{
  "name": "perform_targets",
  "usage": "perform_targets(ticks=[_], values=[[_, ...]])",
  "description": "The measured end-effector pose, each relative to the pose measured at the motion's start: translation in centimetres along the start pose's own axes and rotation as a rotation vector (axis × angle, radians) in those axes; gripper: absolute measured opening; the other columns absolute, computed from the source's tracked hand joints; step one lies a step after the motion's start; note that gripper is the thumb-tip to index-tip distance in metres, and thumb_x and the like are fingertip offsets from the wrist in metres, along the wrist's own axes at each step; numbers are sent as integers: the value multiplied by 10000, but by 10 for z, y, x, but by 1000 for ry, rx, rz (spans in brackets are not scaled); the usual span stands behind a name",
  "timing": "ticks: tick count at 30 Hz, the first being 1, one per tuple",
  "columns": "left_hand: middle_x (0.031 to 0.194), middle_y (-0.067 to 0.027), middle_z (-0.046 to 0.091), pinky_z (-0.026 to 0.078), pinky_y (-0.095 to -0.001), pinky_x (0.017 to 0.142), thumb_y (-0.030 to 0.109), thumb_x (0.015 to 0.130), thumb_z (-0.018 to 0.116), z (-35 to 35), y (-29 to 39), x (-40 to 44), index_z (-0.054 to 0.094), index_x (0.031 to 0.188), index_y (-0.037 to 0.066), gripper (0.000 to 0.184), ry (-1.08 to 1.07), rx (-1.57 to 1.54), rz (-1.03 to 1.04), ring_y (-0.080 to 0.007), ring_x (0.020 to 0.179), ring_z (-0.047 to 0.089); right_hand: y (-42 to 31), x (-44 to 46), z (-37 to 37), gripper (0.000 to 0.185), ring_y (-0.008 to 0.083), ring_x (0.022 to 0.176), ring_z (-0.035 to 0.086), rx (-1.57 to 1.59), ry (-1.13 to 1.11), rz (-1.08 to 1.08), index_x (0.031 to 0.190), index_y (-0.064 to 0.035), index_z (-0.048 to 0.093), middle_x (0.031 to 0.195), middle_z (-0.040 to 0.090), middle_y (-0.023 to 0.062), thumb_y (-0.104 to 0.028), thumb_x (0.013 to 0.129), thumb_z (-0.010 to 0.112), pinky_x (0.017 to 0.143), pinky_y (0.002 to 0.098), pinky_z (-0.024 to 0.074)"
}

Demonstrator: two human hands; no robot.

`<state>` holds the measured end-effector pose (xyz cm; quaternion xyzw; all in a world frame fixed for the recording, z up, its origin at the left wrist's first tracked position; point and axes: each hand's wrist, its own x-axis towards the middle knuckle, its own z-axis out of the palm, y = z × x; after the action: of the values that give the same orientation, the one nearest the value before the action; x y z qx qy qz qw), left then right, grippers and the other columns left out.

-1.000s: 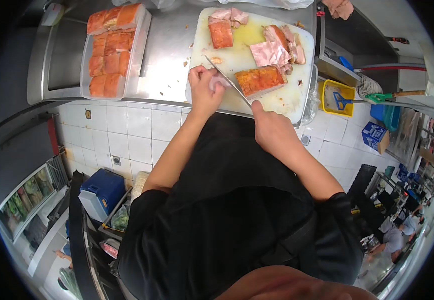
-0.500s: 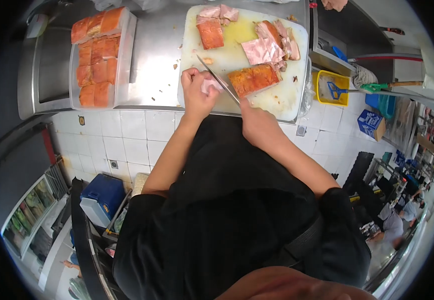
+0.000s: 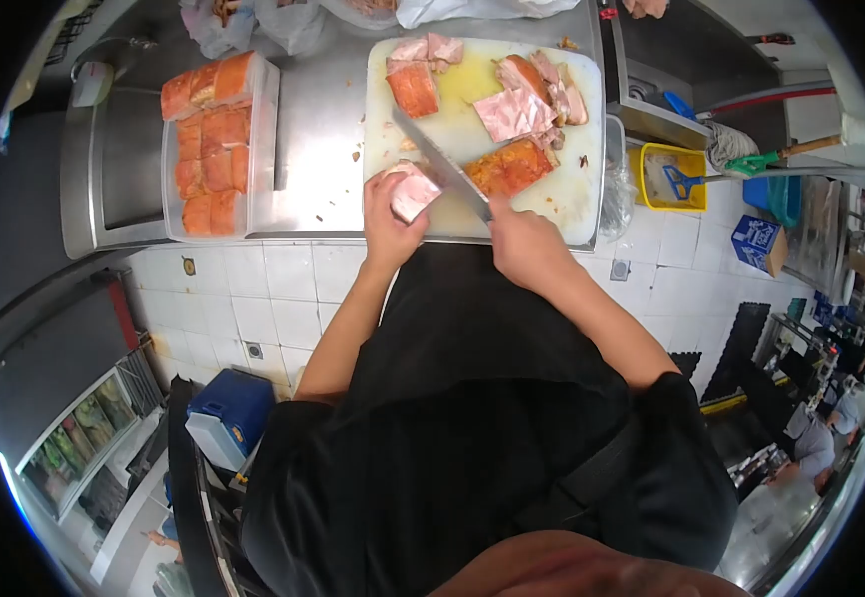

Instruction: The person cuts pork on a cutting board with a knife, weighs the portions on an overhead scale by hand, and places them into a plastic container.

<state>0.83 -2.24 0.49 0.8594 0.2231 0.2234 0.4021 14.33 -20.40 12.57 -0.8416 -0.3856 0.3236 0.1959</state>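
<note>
My left hand point(image 3: 389, 227) is closed around a block of pork point(image 3: 415, 193), its pale cut face showing, at the near edge of the white cutting board point(image 3: 582, 211). In my right hand point(image 3: 530, 242) is a kitchen knife point(image 3: 436, 155), its blade slanting up and left just beside that block. Right of the blade lies a browned slab of pork point(image 3: 512, 167). Farther back on the board are pale pork pieces point(image 3: 514, 113) and a reddish-skinned piece point(image 3: 414, 90). Whether the edge touches the meat, I cannot tell.
A clear plastic container point(image 3: 262, 149) of reddish-skinned pork blocks stands left on the steel counter point(image 3: 318, 129). Plastic bags point(image 3: 291, 25) lie at the back. On the tiled floor to the right is a yellow bucket point(image 3: 691, 194); other people point(image 3: 813, 438) are far right.
The block in my left hand now shows more of its pale face, and my fingers sit around its left side. The knife blade shows broader. The whole view has shifted slightly.
</note>
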Motion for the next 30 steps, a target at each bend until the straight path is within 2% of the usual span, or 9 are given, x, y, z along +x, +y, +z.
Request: perform_targets(ticks=[5, 9, 10, 12, 17, 18, 22, 23, 30], values=[[1294, -127, 524, 460, -460, 1018, 80, 774, 680, -29, 22, 7, 441, 1352, 88, 625, 212, -1191, -558, -279, 1221, 521, 11, -21, -54, 233, 519, 768, 611, 138, 239, 86, 1144, -16, 457, 766, 635, 288, -132, 963, 547, 689, 579, 464], [1308, -112, 516, 480, -437, 1008, 152, 779, 636, -78, 58, 49, 366, 1405, 105, 684, -13, -1515, -314, -269, 1231, 517, 44, -28, -63, 288, 525, 823, 621, 143, 449, 95, 1214, -23, 468, 846, 648, 319, -136, 956, 533, 718, 603, 476], [1318, -111, 508, 460, -432, 1030, 197, 754, 679, -91, 79, 69, 345, 1417, 109, 748, -63, -1477, -167, -273, 1246, 507, 54, -28, -61, 286, 525, 834, 621, 147, 450, 109, 1212, -22, 474, 869, 646, 322, -141, 958, 529, 722, 598, 482], [1242, -165, 498, 569, -459, 753, 247, 622, 761, -125, 147, 114, 315, 1425, 111, 929, -27, -1254, 54, -307, 1053, 573, 66, -30, -57, 297, 522, 860, 622, 150, 452, 150, 1221, -19, 484, 919, 642, 331, -156, 961, 523, 730, 587, 497], [1372, -219, 499, 465, -452, 1050, 206, 817, 685, -226, 301, 218, 350, 1438, -34, 745, 358, -554, 1119, -339, 1272, 535, 72, -32, -63, 225, 515, 860, 632, 148, 442, 68, 1097, -25, 497, 904, 651, 320, -158, 926, 559, 762, 590, 499], [1400, -232, 482, 423, -474, 1091, 180, 838, 670, -234, 349, 237, 285, 1480, -47, 783, 172, -788, 1197, -352, 1325, 498, 71, -34, -66, 229, 515, 866, 632, 151, 448, 67, 1092, -23, 496, 904, 654, 320, -161, 923, 564, 769, 592, 497], [1404, -177, 487, 494, -457, 1010, 208, 835, 742, -303, 514, 335, 334, 1447, 23, 758, 154, -456, 1165, -311, 1214, 566, 76, -36, -69, 236, 524, 878, 630, 187, 457, 82, 1080, -13, 487, 901, 659, 321, -164, 919, 571, 786, 598, 493], [1082, -88, 654, 534, -310, 820, 105, 892, 666, -291, 550, 340, 567, 1251, 46, 377, 148, -525, 1199, -153, 941, 643, 77, -36, -70, 236, 524, 878, 630, 186, 478, 77, 1080, -13, 487, 901, 659, 321, -164, 919, 571, 786, 598, 493], [919, -70, 689, 547, -329, 735, 178, 833, 740, -293, 659, 512, 669, 1090, 62, 290, 321, -26, 948, -184, 804, 650, 97, -35, -78, 248, 538, 895, 620, 256, 503, 165, 1080, -3, 491, 900, 648, 338, -174, 921, 574, 815, 608, 475]])
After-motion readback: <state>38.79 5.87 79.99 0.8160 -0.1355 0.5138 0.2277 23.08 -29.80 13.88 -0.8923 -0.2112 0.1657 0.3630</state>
